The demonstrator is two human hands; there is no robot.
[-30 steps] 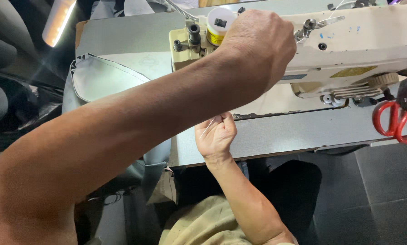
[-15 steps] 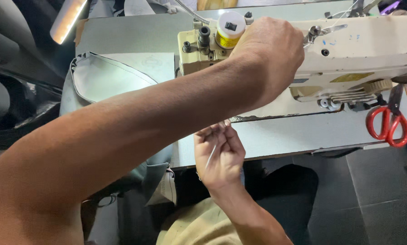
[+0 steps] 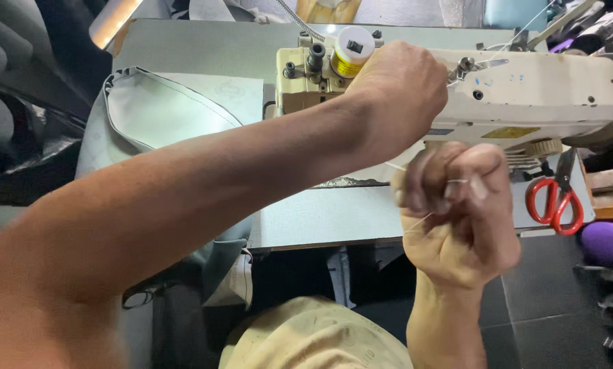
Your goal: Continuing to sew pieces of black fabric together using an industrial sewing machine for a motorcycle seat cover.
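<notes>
The left hand point(image 3: 398, 92) lies over the machine point(image 3: 525, 96), hiding its own fingertips and the casing beneath; the right hand point(image 3: 460, 212), below the machine, is motion-blurred, so its grip on the thread point(image 3: 419, 222) is unclear; the machine's right end runs off frame; the scissors point(image 3: 555, 198) tips sit hidden under the machine.

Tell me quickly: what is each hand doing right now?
Left hand: closed, resting on the sewing machine.
Right hand: closed, pinching a thin thread.
</notes>
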